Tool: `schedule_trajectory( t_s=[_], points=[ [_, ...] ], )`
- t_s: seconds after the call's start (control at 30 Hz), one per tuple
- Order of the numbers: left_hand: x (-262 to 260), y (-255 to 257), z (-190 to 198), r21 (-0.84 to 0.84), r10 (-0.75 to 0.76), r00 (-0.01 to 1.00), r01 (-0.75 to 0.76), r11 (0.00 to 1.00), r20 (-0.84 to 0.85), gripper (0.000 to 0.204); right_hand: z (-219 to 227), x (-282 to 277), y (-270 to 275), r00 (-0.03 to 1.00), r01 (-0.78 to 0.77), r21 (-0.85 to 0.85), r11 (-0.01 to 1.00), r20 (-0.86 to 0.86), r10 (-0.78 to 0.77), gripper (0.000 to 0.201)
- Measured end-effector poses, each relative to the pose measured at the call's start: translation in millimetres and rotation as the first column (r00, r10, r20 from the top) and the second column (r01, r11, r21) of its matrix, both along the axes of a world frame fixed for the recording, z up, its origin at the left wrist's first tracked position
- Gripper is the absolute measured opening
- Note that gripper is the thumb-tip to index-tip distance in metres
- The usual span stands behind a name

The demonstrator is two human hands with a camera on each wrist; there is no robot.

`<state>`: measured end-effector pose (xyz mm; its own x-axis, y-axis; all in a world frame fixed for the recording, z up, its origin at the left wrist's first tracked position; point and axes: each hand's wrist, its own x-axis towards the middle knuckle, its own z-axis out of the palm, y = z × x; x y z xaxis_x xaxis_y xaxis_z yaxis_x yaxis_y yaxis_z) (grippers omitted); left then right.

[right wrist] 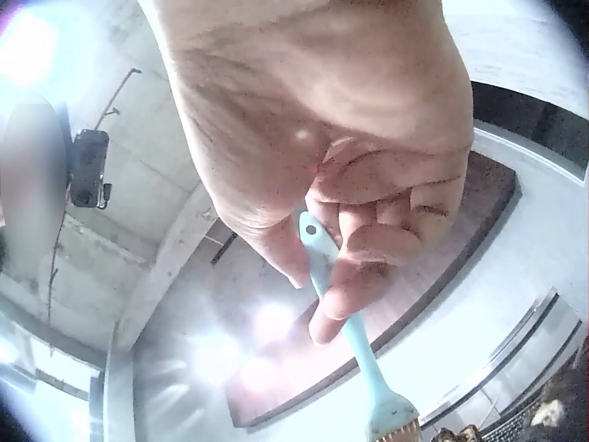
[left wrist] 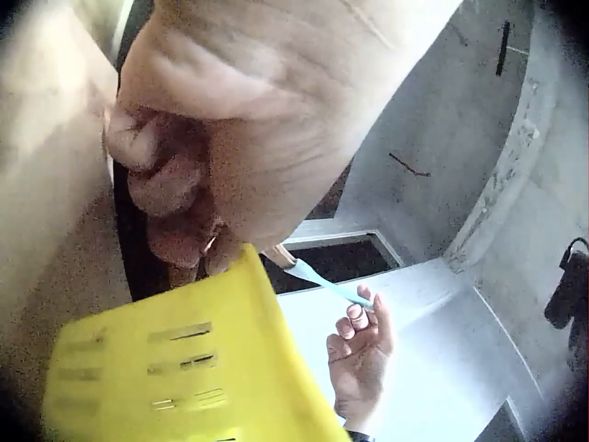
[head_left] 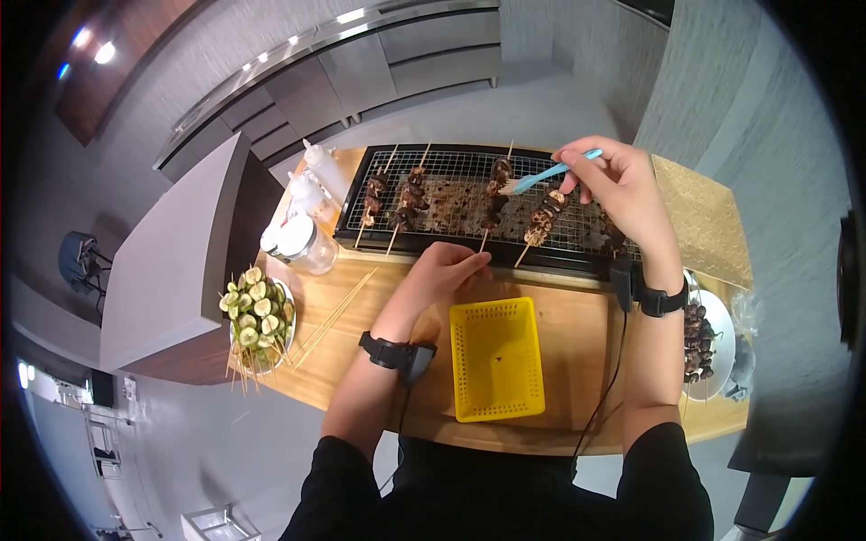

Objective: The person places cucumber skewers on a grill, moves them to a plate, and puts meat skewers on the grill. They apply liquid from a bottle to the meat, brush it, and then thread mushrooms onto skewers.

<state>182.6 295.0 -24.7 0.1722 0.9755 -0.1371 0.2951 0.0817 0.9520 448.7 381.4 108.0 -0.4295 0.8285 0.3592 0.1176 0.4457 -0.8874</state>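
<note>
My right hand [head_left: 622,180] pinches the handle of a light blue basting brush [head_left: 559,169] between thumb and fingers. The brush's bristles lie against a skewer of browned pieces [head_left: 495,194] on the wire grill [head_left: 456,171]. At the front edge of the grill, my left hand [head_left: 442,273] holds the bare stick end of that same skewer, its fingers curled in the left wrist view. Just to the right lies another browned skewer [head_left: 545,218]. Two more skewers, one of them a dark skewer [head_left: 411,194], rest on the left part of the grill.
A yellow perforated basket [head_left: 496,361] sits in front of me on the wooden table [head_left: 577,334]. Leftward are squeeze bottles [head_left: 323,171], a lidded jar [head_left: 307,243], bare sticks [head_left: 336,316] and a plate of skewered green slices [head_left: 257,311]. A white plate [head_left: 719,347] with dark skewers stands right.
</note>
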Motion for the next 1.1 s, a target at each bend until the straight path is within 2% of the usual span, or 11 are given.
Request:
schedule_trajectory(
  t_s=[0.27,0.37,0.57,0.63,0.83,0.93,1.03,1.1],
  points=[
    [-6.4,-7.2,-12.1,0.048,0.085,0.979,-0.096,0.994,0.188,0.042,-3.6,-13.9,2.6,1.0,0.007,-0.007,1.0,-0.009,-0.007,0.017],
    [-7.7,-11.0,-4.0,0.053,0.105,0.968,-0.12,0.991,0.227,0.041,-7.1,-18.7,6.0,1.0,0.019,-0.01,1.0,0.003,-0.019,0.017],
    [-6.4,-9.7,-11.7,0.099,0.108,0.971,-0.131,0.986,0.212,0.043,-14.1,-27.6,6.5,1.0,-0.016,-0.007,1.0,-0.022,0.015,0.017],
    [-6.2,-9.7,-15.1,0.042,0.109,0.974,-0.119,0.992,0.2,0.043,-15.5,-29.9,5.8,0.999,-0.039,-0.02,0.999,-0.022,0.038,0.017],
    [-6.2,-10.3,-10.9,0.015,0.091,0.979,-0.095,0.995,0.183,0.044,-31.0,-41.5,3.5,0.993,-0.093,-0.039,0.995,0.075,0.096,0.016],
    [-6.8,-10.8,-10.9,0.001,0.098,0.978,-0.1,0.995,0.184,0.045,-28.5,-46.3,0.9,0.998,-0.065,-0.074,0.995,-0.013,0.064,0.017],
    [-6.9,-9.7,-12.4,0.014,0.09,0.977,-0.095,0.995,0.194,0.045,-33.9,-47.6,1.5,0.99,-0.093,-0.037,0.995,0.102,0.096,0.018],
    [-7.2,-9.7,-11.8,0.021,0.088,0.977,-0.094,0.995,0.194,0.045,-33.6,-48.3,2.6,0.995,-0.069,-0.05,0.996,0.062,0.072,0.018]
  ],
)
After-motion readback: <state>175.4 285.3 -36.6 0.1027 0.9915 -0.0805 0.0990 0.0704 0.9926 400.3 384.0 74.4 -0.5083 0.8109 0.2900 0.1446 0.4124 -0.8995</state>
